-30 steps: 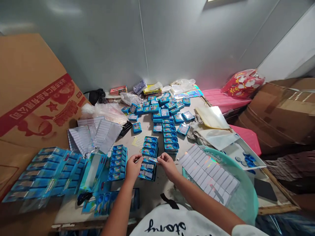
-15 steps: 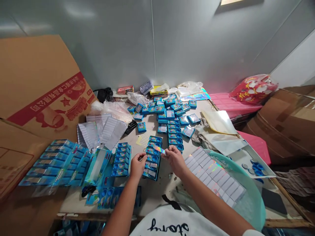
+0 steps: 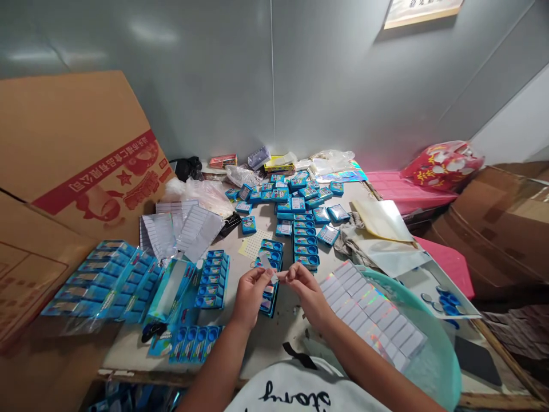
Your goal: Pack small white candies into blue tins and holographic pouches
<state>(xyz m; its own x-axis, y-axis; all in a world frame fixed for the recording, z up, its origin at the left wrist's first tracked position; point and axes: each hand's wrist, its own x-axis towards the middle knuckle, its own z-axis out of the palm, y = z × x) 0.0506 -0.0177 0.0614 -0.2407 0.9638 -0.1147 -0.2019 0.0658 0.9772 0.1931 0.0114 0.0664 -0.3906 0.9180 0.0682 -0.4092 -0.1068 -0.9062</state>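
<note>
"Where's the strip (image 3: 265, 261)?"
"In the left hand's (image 3: 250, 296) pinch, over trays (image 3: 271, 245) on the desk (image 3: 268, 343)."
"Right hand (image 3: 307, 289)?"
"Curled beside it; whether it grips anything, I can't tell."

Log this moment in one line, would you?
left hand: pinching pale strip | right hand: fingertips close by | label sheet: partly over basin

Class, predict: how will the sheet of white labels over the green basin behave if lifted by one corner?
The label sheet looks thin, so it is probably light and likely to flex. It spans part of the basin with little visible sag, so it may not be fully limp. Its rainbow glare suggests a slippery surface.
</note>
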